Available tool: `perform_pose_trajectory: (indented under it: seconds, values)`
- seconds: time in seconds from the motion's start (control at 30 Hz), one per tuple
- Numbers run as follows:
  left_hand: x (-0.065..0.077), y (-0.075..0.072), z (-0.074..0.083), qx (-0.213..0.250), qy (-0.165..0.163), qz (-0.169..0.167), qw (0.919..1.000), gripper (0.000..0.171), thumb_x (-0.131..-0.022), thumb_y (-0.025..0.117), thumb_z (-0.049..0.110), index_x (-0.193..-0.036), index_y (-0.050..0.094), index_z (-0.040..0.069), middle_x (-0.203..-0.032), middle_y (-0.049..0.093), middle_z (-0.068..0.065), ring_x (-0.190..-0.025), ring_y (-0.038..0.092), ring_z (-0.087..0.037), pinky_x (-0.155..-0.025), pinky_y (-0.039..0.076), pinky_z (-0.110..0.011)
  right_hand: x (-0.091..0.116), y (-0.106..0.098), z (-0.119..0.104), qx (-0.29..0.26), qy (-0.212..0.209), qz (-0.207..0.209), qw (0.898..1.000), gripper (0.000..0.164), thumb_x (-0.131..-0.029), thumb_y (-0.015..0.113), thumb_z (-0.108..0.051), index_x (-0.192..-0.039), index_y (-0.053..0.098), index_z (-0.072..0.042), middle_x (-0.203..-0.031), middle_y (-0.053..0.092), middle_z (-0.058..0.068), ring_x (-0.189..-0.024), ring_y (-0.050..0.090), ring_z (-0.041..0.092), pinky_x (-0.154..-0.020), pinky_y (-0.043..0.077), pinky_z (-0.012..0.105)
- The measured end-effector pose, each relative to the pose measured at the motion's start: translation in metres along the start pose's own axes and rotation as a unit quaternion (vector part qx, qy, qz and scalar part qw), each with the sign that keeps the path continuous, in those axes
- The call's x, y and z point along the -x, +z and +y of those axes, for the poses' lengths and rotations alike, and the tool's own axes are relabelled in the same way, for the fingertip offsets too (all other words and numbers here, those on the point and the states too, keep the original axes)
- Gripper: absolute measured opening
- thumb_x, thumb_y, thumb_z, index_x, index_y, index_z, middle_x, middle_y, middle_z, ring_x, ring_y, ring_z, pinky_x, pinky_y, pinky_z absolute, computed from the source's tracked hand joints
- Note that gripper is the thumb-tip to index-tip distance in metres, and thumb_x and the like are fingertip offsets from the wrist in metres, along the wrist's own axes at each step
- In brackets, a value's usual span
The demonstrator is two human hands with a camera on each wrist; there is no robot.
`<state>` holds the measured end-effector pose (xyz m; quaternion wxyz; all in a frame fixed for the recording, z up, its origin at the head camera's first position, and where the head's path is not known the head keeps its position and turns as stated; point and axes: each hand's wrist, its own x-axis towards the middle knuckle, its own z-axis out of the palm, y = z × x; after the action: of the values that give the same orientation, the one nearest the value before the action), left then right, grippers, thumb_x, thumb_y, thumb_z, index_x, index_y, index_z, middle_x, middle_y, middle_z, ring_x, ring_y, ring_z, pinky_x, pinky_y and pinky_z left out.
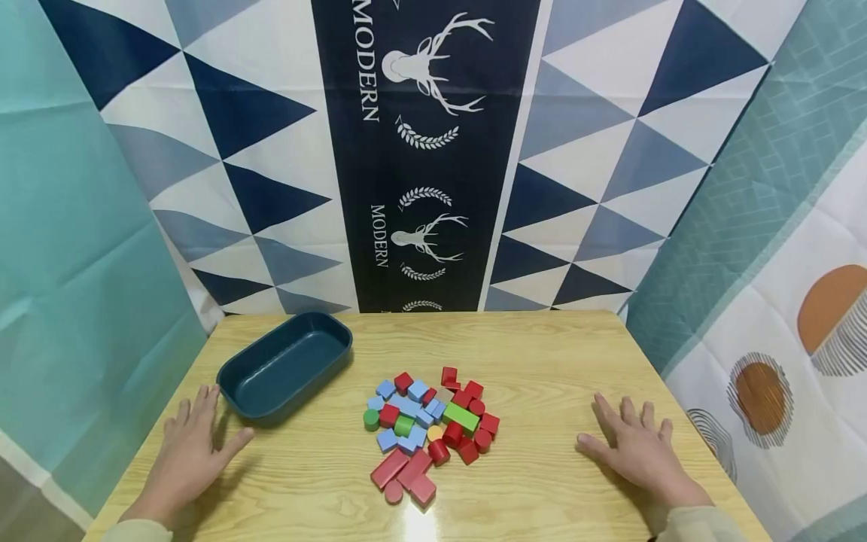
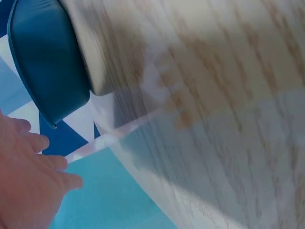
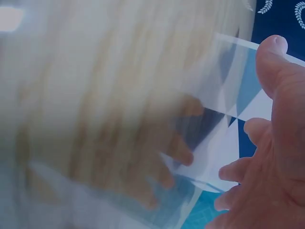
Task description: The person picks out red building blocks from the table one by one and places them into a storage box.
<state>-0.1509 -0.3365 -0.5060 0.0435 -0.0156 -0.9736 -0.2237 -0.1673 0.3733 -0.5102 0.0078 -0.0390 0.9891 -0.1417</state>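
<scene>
My left hand (image 1: pixel 192 452), fingers spread, is at the left side of the table, close to the near end of a dark teal tray (image 1: pixel 260 403). In the left wrist view its fingers (image 2: pixel 52 162) appear beside that tray with nothing in them. On the right side of the table, my right hand (image 1: pixel 635 452) has its fingers apart and holds nothing. Between the hands lies a loose cluster of toy blocks: blue blocks (image 1: pixel 406 406), red blocks (image 1: pixel 489 424), a green block (image 1: pixel 460 418), a green cylinder (image 1: pixel 371 420), a yellow round block (image 1: pixel 435 433) and pinkish-red blocks (image 1: pixel 389 468).
The light wood table (image 1: pixel 542 361) has a glossy top that reflects the hands in both wrist views. Patterned cloth (image 1: pixel 271 150) hangs behind its far edge. A teal curtain (image 1: pixel 88 248) borders the left, and another printed cloth (image 1: pixel 779 339) borders the right.
</scene>
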Motion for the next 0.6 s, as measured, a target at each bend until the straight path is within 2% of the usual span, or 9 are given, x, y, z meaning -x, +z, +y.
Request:
perform_pose_trajectory:
  seconds: [0.17, 0.33, 0.47, 0.6]
  values:
    - [-0.002, -0.004, 0.004, 0.009, -0.008, -0.008, 0.9999, 0.110, -0.104, 0.061, 0.060, -0.168, 0.003, -0.007, -0.171, 0.006, -0.040, -0.151, 0.017, -0.070, -0.115, 0.021, -0.083, -0.002, -0.002, -0.004, -0.013, 0.006, -0.037, 0.999, 0.097, -0.102, 0.060, -0.064, -0.164, 0.031, 0.005, -0.159, 0.023, 0.053, -0.142, 0.015, 0.082, -0.103, 0.016, 0.093]
    - [-0.006, -0.006, 0.009, 0.013, -0.005, 0.009, 0.9999, 0.103, -0.105, 0.064, 0.055, -0.169, 0.009, -0.004, -0.173, 0.009, -0.037, -0.149, 0.028, -0.066, -0.110, 0.032, -0.081, -0.008, -0.007, -0.009, -0.026, 0.021, -0.091, 0.995, 0.100, -0.104, 0.055, -0.066, -0.161, 0.030, 0.013, -0.161, 0.022, 0.051, -0.144, 0.017, 0.079, -0.103, 0.024, 0.092]
    - [-0.009, -0.002, 0.013, 0.014, 0.016, 0.040, 0.9990, 0.090, -0.106, 0.066, 0.048, -0.167, 0.024, -0.003, -0.171, 0.021, -0.036, -0.147, 0.033, -0.064, -0.107, 0.035, -0.080, -0.010, -0.008, -0.009, -0.023, 0.028, -0.100, 0.994, 0.098, -0.104, 0.055, -0.066, -0.157, 0.036, 0.015, -0.160, 0.023, 0.051, -0.144, 0.019, 0.077, -0.103, 0.026, 0.091]
    - [-0.012, 0.002, 0.019, 0.016, 0.032, 0.063, 0.9974, 0.067, -0.107, 0.067, 0.042, -0.153, 0.051, -0.004, -0.161, 0.041, -0.036, -0.142, 0.042, -0.061, -0.107, 0.039, -0.077, -0.011, -0.006, -0.006, -0.013, 0.022, -0.090, 0.996, 0.095, -0.104, 0.058, -0.063, -0.155, 0.040, 0.015, -0.158, 0.026, 0.051, -0.143, 0.022, 0.077, -0.101, 0.028, 0.091]
